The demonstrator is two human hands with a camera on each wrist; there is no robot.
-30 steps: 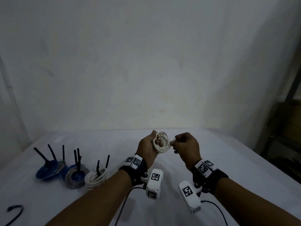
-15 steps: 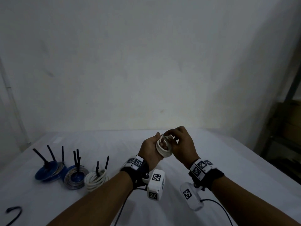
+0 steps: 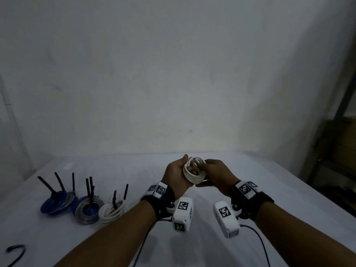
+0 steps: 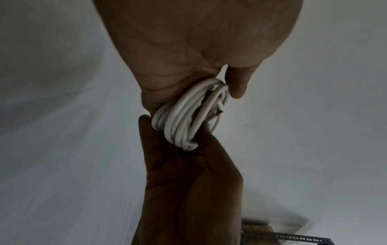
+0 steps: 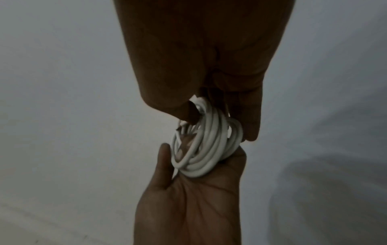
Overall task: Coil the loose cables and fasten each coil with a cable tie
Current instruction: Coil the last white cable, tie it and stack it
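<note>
A small coil of white cable (image 3: pixel 193 170) is held in the air above the table, between both hands. My left hand (image 3: pixel 177 172) grips its left side, thumb up over the top, fingers through the loops. My right hand (image 3: pixel 214 173) holds the right side, thumb and fingers pinching the strands. The left wrist view shows the coil (image 4: pixel 187 114) wedged between my left hand (image 4: pixel 194 49) and the right hand (image 4: pixel 188 182), with a cut cable end poking out. In the right wrist view my right hand (image 5: pixel 201 66) pinches the coil (image 5: pixel 206 146) against my left palm (image 5: pixel 192 199).
Three tied coils lie in a row at the table's left: a blue one (image 3: pixel 55 204), a grey and blue one (image 3: pixel 87 211) and a white one (image 3: pixel 111 210), with black tie tails sticking up. A loose black cable tie (image 3: pixel 16 251) lies near the front left edge. A dark shelf (image 3: pixel 337 151) stands right.
My right hand was pinching the cable end beside the coil. It swung over the coil's top and now grips the coil's right side lower down. The left hand kept hold.
</note>
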